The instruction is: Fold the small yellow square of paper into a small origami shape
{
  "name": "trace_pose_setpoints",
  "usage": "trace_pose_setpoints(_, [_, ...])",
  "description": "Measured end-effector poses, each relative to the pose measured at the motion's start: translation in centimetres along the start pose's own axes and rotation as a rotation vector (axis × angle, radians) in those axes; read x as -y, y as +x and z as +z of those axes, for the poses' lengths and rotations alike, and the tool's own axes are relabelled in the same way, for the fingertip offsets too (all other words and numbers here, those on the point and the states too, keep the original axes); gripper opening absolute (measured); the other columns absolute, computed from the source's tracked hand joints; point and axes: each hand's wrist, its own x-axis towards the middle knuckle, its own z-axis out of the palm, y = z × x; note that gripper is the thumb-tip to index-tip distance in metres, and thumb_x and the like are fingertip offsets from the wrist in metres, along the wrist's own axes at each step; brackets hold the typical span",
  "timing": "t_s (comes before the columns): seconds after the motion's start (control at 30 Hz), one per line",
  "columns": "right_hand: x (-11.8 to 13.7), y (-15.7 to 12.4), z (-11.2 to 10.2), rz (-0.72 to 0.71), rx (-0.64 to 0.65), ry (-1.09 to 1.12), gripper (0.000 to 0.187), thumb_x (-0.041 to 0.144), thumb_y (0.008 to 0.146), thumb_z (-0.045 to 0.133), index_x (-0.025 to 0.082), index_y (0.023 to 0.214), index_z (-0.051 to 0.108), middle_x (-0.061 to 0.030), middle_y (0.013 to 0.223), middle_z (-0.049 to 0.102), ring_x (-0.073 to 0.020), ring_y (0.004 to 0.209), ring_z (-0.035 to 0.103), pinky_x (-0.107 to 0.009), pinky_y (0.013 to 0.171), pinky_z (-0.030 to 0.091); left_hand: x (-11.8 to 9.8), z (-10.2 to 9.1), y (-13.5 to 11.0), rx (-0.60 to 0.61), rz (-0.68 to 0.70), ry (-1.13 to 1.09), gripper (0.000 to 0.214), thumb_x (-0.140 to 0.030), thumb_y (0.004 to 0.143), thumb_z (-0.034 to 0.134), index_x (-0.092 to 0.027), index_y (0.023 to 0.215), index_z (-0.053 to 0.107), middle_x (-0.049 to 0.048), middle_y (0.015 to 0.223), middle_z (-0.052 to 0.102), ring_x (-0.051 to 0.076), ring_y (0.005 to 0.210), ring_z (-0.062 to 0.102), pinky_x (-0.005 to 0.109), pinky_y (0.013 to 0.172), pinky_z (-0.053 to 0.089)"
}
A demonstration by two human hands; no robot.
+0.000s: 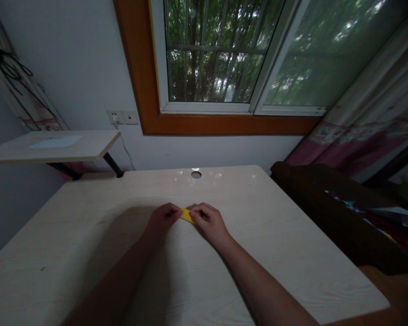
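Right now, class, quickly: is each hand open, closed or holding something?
Left hand: closed, holding the left end of the yellow piece between thumb and fingers.
Right hand: closed, holding its right end.

I've got the table (275, 258) spread out ahead on my feed, and over its middle sits a strip (186, 215), right between the hands: left hand (163, 220) at one end, right hand (211, 222) at the other. Straight beyond them, near the far edge, I pick up a hole (196, 174) in the table. Swinging left, a raised shelf (88, 151) stands at the back corner, a sheet (55, 141) lying on it, sockets (122, 117) on the wall (204, 150) behind. Window (217, 59) beyond the table, curtain (360, 108) to its right, furniture (309, 199) beside the table's right edge!
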Motion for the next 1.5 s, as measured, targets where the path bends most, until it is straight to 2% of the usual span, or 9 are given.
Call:
trace_pose_setpoints(0.27, [-0.45,-0.13,0.17,-0.034,0.031,-0.036,0.012,0.023,0.087,0.059,0.021,0.085,0.071,-0.0025,0.076,0.065,-0.0157,0.072,0.060,-0.025,0.066,0.045,-0.55,0.08,-0.11,0.034,0.027,0.010,0.017,-0.032,0.083,0.060,-0.017,0.083,0.069,0.0027,0.080,0.069,0.015,0.074,0.062,0.024,0.069,0.048])
trace_pose_setpoints(0.47, [-0.28,-0.21,0.20,-0.080,0.116,-0.057,0.012,0.022,0.087,0.059,0.021,0.084,0.070,-0.0021,0.076,0.065,-0.0142,0.070,0.060,-0.024,0.064,0.044,-0.63,0.39,-0.05,0.050,0.086,0.136,0.015,-0.030,0.081,0.062,-0.018,0.080,0.070,0.0029,0.077,0.069,0.014,0.071,0.062,0.023,0.065,0.047])
trace_pose_setpoints(0.63, [0.00,-0.17,0.08,-0.080,0.117,-0.077,0.012,0.023,0.087,0.060,0.021,0.082,0.070,-0.0020,0.075,0.065,-0.0144,0.069,0.059,-0.024,0.063,0.043,-0.61,0.37,-0.05,0.050,0.098,0.175,0.014,-0.030,0.081,0.062,-0.019,0.077,0.070,0.0025,0.075,0.069,0.015,0.071,0.062,0.023,0.067,0.047])
trace_pose_setpoints(1.1, [0.09,-0.03,-0.09,-0.062,0.014,-0.110,0.011,0.014,0.079,0.059,0.020,0.079,0.069,-0.0013,0.072,0.064,-0.0147,0.067,0.058,-0.024,0.062,0.043,-0.73,0.30,-0.17,-0.025,0.057,0.208,0.018,-0.034,0.082,0.061,-0.020,0.077,0.070,0.0025,0.077,0.071,0.016,0.070,0.063,0.026,0.068,0.048])
trace_pose_setpoints(1.3, [-0.01,0.09,-0.21,-0.009,-0.087,-0.117,0.012,0.017,0.080,0.058,0.019,0.077,0.070,-0.0026,0.071,0.063,-0.0157,0.067,0.058,-0.025,0.061,0.044,-0.59,0.12,-0.05,-0.099,0.009,0.164,0.019,-0.036,0.081,0.061,-0.020,0.079,0.071,0.0021,0.077,0.072,0.016,0.069,0.063,0.027,0.067,0.048])
trace_pose_setpoints(1.5, [-0.64,0.18,-0.44,0.084,-0.213,-0.034,0.011,0.020,0.080,0.057,0.018,0.078,0.069,-0.0036,0.077,0.068,-0.0172,0.070,0.060,-0.027,0.065,0.047,-0.51,-0.28,0.12,-0.164,-0.038,0.114,0.022,-0.038,0.081,0.060,-0.019,0.079,0.071,0.0031,0.081,0.073,0.018,0.075,0.066,0.028,0.070,0.050])
